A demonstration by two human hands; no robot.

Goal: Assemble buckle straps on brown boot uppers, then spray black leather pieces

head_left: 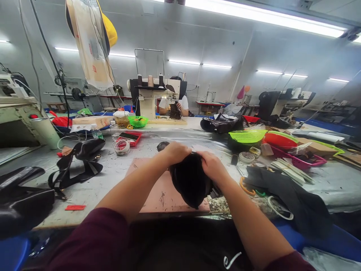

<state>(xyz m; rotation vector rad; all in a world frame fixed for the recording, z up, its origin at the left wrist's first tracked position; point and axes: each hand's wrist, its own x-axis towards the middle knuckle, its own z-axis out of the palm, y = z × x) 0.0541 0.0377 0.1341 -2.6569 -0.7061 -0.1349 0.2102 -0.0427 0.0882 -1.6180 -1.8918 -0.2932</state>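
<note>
Both hands grip the far rim of a black bag [189, 180], whose dark opening faces me. My left hand [177, 152] is closed on the rim's left part, fingers pointing right. On the right part, my right hand [213, 165] is closed too, its fingertips close to the left ones. Under the bag lies a pinkish board [152, 194] with dark marks and scraps on it. A dark piece [163, 145] of the bag sticks out beyond my left wrist. The fingers on the far side of the rim are hidden.
Black bags with straps [76, 165] lie at the left. A red tray [131, 139] stands behind the board. Green baskets [246, 136], black fabric [284, 192] and tape rolls crowd the right. Across the table a person [183, 105] sits at a sewing machine [148, 99].
</note>
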